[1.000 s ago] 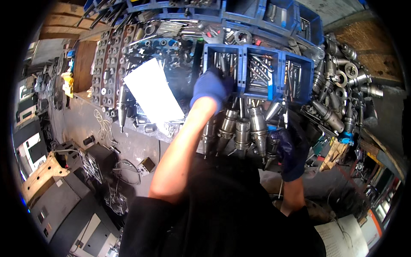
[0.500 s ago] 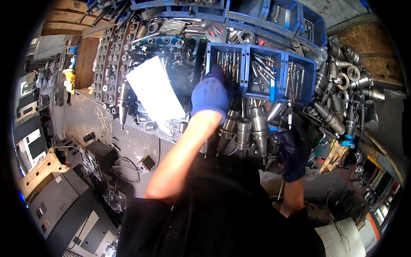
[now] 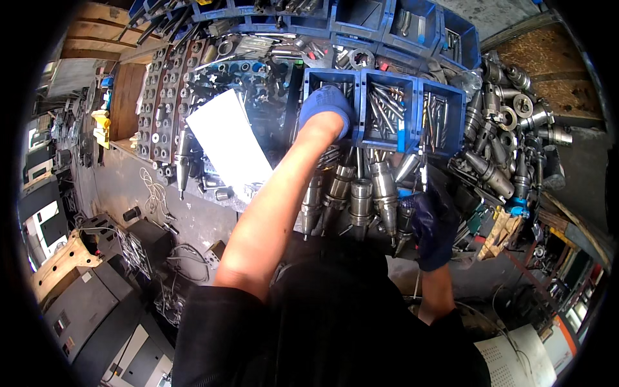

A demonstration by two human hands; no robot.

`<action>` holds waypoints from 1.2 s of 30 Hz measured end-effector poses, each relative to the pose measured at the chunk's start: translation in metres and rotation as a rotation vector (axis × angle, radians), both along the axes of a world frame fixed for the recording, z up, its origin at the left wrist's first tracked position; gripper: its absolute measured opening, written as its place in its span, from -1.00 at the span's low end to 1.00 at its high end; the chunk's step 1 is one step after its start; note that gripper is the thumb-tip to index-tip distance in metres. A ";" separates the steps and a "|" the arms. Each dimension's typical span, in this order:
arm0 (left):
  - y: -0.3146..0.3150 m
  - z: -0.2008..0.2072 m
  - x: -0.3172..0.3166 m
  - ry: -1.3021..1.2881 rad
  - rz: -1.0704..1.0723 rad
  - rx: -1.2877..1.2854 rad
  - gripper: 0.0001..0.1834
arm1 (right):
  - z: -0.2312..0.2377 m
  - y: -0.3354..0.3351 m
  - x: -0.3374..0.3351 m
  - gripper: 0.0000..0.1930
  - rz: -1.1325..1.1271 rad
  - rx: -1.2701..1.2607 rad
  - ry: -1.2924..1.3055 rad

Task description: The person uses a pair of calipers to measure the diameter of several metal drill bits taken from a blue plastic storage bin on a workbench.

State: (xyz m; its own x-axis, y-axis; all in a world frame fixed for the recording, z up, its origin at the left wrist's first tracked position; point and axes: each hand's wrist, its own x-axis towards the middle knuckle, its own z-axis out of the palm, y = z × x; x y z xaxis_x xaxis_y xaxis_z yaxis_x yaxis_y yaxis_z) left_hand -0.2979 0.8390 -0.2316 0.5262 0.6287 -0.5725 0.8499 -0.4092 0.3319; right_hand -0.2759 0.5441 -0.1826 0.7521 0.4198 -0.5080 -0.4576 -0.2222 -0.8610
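Observation:
My left hand (image 3: 324,109), in a blue glove, reaches down into the left blue bin (image 3: 355,122), which holds drill bits. Its fingers are hidden behind the back of the hand, so their grip does not show. My right hand (image 3: 434,229), in a dark glove, is low in front of the right bin (image 3: 445,148), beside the tool holders. A long drill bit (image 3: 423,173) rises from its fingers, crossing that bin's front wall; the grip is partly lost in shadow. Loose drill bits (image 3: 387,109) fill the middle bin.
Several metal tool holders (image 3: 385,193) stand along the front edge, with more heaped (image 3: 490,174) at the right. White paper (image 3: 229,138) lies left of the bins. Beyond it is a rack of collets (image 3: 158,106). More blue bins (image 3: 412,29) line the back.
My left hand has gone farther forward and deeper into the left bin, its forearm stretching out. The right hand stays by the tool holders with the drill bit. The whole view has shifted slightly.

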 end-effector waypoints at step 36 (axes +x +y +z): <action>-0.082 0.103 -0.172 -0.936 -0.283 -0.161 -0.68 | 0.070 0.022 0.000 -0.46 0.652 -0.030 -0.921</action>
